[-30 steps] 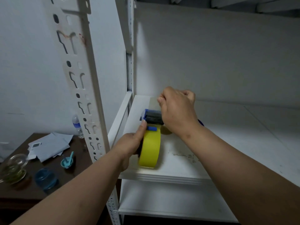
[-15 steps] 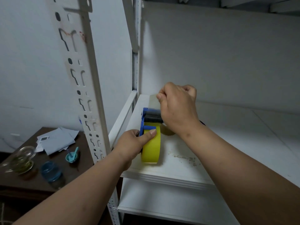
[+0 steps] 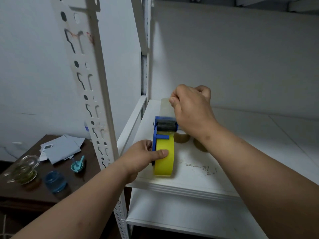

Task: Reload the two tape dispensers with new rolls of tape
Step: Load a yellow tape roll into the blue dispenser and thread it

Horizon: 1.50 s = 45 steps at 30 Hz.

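A blue tape dispenser [image 3: 157, 128] with a black roller stands on the white shelf [image 3: 198, 180], loaded with a yellow tape roll [image 3: 164, 161]. My left hand [image 3: 143, 156] grips the dispenser and roll from the left, thumb lying across the yellow tape. My right hand [image 3: 191, 107] is closed on the clear tape end [image 3: 165, 107], which stretches up and back from the roller. Behind the dispenser, partly hidden by my right wrist, lie two brownish tape rolls [image 3: 182, 137] flat on the shelf.
A perforated white upright [image 3: 89, 83] of the rack stands left of the shelf. A lower shelf [image 3: 172, 209] sits beneath. A dark wooden table [image 3: 34, 185] at the left holds papers [image 3: 62, 147], a glass bowl [image 3: 24, 169], a blue jar [image 3: 55, 181] and a small teal cup [image 3: 77, 165].
My right hand has drawn the tape end farther up and away from the roller. My left thumb slid from the blue bracket down onto the yellow roll.
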Each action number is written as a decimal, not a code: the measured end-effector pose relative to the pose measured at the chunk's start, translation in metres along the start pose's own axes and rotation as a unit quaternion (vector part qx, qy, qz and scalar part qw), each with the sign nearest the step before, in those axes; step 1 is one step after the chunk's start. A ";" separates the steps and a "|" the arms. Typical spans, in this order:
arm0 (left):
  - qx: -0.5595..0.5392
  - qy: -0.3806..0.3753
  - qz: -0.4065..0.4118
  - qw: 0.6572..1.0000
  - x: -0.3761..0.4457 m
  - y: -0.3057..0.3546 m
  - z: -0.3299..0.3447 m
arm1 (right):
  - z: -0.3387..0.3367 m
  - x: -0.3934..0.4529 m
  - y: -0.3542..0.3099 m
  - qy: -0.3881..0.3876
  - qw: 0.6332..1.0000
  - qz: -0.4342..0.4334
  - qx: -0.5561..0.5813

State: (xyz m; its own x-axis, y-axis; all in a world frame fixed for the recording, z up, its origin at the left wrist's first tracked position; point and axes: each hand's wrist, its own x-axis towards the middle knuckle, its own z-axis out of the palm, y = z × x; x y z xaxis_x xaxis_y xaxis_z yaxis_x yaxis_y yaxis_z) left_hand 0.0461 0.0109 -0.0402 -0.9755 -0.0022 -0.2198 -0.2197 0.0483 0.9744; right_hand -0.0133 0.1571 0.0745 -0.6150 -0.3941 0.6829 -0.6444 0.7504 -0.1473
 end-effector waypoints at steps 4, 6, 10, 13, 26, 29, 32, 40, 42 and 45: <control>0.077 0.070 0.036 0.994 0.003 0.000 0.000 | -0.005 -0.002 -0.006 0.021 0.999 -0.026 -0.021; 0.094 0.100 0.040 0.990 0.006 0.001 -0.001 | -0.007 -0.002 -0.008 0.033 0.999 -0.026 -0.019; 0.073 0.067 0.036 0.994 0.004 0.001 -0.001 | -0.005 -0.001 -0.007 0.027 0.999 -0.018 -0.013; 0.036 0.036 0.034 0.998 0.000 -0.003 -0.001 | -0.006 0.006 -0.001 0.002 1.000 0.021 0.016; -0.001 -0.047 0.018 0.999 -0.013 -0.004 0.007 | -0.003 0.012 0.007 -0.017 0.998 0.054 0.022; -0.010 -0.040 0.012 0.999 -0.012 -0.003 0.005 | -0.006 0.010 0.003 -0.017 0.999 0.035 0.030; 0.001 -0.024 0.012 1.000 -0.005 -0.004 0.001 | -0.009 0.009 -0.004 -0.007 1.000 0.007 0.028; -0.004 0.001 -0.003 1.000 0.002 0.003 0.000 | -0.012 0.007 -0.007 0.029 0.998 -0.011 0.048; -0.007 -0.003 -0.006 1.000 0.001 0.004 0.000 | -0.011 0.010 -0.002 0.031 0.998 0.003 0.048; -0.011 -0.021 -0.006 1.000 -0.003 0.003 -0.002 | -0.011 0.017 0.009 0.009 0.999 0.034 0.041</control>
State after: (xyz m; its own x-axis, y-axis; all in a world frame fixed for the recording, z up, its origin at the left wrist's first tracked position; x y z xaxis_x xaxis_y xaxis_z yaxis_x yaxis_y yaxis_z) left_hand 0.0485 0.0094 -0.0367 -0.9718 0.0385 -0.2327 -0.2318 0.0271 0.9724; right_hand -0.0242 0.1627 0.0925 -0.6507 -0.3339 0.6819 -0.6370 0.7289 -0.2509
